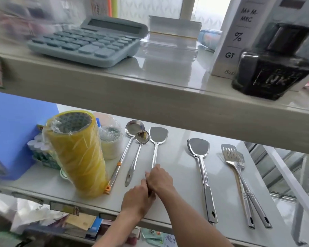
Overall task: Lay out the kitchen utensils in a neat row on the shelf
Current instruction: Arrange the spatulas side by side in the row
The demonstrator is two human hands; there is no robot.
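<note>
Steel utensils lie on the white lower shelf [177, 175], handles toward me. From the left: a large ladle [130, 139] with orange clips, a small ladle [138, 152], and a flat spatula [158, 135]. My left hand [137, 200] and my right hand [160, 179] both grip this spatula's handle, which they hide. Further right lies a stacked pair of spatulas [200, 150], then two slotted turners [232, 155] overlapping each other.
A tall yellow stack of tape rolls [77, 152] and a smaller tape roll [111, 145] stand left of the ladles, with a blue box [12, 132] beyond. The upper shelf holds a calculator [86, 40], clear lids [171, 41] and a black ink bottle [273, 65].
</note>
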